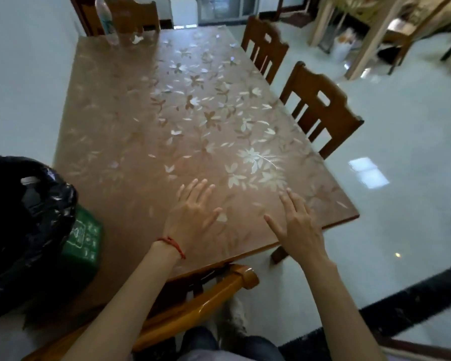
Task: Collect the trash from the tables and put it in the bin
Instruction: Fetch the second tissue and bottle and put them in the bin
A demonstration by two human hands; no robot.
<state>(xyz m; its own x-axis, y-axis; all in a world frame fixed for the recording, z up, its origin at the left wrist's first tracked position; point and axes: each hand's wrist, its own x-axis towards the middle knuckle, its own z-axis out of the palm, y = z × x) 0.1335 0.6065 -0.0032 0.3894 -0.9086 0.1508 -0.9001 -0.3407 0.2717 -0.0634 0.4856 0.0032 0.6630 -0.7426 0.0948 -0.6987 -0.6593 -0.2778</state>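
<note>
A long brown table (130, 131) with a flower-patterned cover runs away from me. My left hand (190, 217) hovers over its near end, fingers spread, holding nothing. My right hand (297, 225) is beside it near the table's front right corner, also spread and empty. A green bin (81, 241) lined with a black plastic bag (24, 225) stands on the near left corner of the table. At the far end lie a small crumpled white scrap (137, 39) and a clear plastic bottle (106, 19), standing upright.
Two wooden chairs (320, 108) line the table's right side, another (134, 15) is at the far end, and one chair back (193, 306) is just below my arms. A white wall runs along the left. A second table (370, 35) and a white bag stand far right.
</note>
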